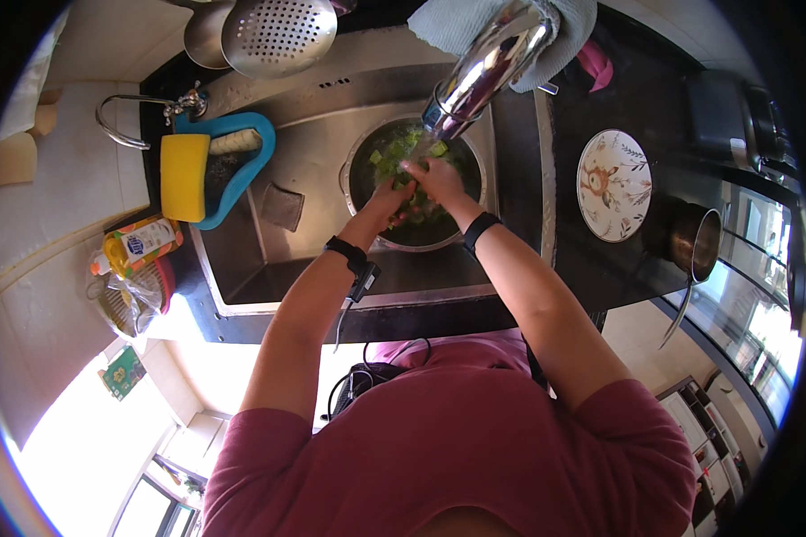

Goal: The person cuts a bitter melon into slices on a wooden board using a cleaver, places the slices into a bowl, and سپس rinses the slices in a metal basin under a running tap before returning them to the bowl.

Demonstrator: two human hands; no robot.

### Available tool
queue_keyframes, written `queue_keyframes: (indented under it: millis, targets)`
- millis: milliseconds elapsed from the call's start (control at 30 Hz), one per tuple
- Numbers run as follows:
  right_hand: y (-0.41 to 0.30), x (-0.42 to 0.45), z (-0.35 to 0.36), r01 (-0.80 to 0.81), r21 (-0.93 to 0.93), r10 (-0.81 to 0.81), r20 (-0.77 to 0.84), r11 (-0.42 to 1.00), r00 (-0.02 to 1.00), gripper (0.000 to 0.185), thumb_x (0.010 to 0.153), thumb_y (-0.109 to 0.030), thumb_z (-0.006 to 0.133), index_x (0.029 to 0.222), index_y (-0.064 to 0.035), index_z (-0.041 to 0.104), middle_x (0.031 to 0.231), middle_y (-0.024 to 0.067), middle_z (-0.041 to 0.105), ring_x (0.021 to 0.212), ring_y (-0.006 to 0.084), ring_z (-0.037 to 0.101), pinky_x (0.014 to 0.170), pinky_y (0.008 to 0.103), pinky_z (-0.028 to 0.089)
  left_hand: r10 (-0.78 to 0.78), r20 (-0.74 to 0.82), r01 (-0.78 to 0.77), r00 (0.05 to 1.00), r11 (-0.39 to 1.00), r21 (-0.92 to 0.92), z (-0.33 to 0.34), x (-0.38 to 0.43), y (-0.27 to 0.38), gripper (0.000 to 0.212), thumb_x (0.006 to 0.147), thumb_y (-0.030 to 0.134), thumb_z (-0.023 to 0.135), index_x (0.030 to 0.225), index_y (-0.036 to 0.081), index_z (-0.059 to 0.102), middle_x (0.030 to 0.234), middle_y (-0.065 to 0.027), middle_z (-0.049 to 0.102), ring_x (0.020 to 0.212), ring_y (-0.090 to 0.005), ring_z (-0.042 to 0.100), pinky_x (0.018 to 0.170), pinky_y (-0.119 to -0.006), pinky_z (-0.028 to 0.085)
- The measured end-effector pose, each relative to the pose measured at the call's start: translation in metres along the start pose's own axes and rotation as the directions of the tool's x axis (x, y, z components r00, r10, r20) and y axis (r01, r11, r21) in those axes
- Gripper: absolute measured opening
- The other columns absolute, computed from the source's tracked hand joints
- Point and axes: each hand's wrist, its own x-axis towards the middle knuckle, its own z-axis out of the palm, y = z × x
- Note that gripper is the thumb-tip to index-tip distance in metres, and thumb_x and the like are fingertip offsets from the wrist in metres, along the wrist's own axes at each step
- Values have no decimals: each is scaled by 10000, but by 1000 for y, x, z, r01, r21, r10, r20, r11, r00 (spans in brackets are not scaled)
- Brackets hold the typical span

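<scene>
A round stainless steel basin point(481, 164) of water and cut green vegetable pieces point(438, 148) stands in the sink. My left hand point(388, 201) reaches into it from the left, with fingers curled among the greens. Close beside it, my right hand point(441, 181) is in the basin too, its thumb pointing left. Both hands touch vegetable pieces; whether either grips any is hidden by the fingers and water. Water runs from the chrome faucet point(467, 84) just above my hands.
A brown scouring pad point(283, 207) lies in the steel sink point(309, 161), left of the basin. Further left are a yellow sponge point(185, 178), a blue caddy point(245, 181) and a soap bottle point(141, 245). A deer-patterned plate point(614, 186) and a small pot point(695, 243) stand right.
</scene>
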Motion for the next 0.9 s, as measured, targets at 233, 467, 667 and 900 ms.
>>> queue_keyframes:
  millis: [233,467,667,900]
  targets:
    - [-25,-4,-41,273,-428,-355,-126,862,926,473,722,-424,676,1056,-97,602,984,175,595,866,320,603,704,389,505,724,-230,-158,651,425,891,1,5,10,621,732,210,692,1283,156,410,1118,-178,520,902,-366,562,770,-418,487]
    - [23,11,1,272,-516,-367,-91,812,926,721,672,-199,727,1307,-199,387,1194,171,437,992,433,511,794,423,485,739,-118,-227,664,349,909,-4,41,-6,733,705,126,662,1352,245,339,1248,-159,445,1122,-381,447,908,-423,415]
    - [7,0,5,19,198,-29,49,980,998,473,786,-355,623,1120,-32,537,1018,218,611,971,349,582,788,442,460,259,-219,-205,941,948,241,4,23,9,559,827,241,603,1332,182,372,1111,-137,545,960,-253,559,705,-396,485]
    - [-7,-10,-16,46,-277,-30,62,960,998,461,769,-361,644,1132,-86,572,1017,189,615,842,368,612,733,433,490,366,-383,-150,848,859,490,-4,25,15,326,856,347,548,1095,131,598,700,-148,633,548,-308,626,543,-392,505]
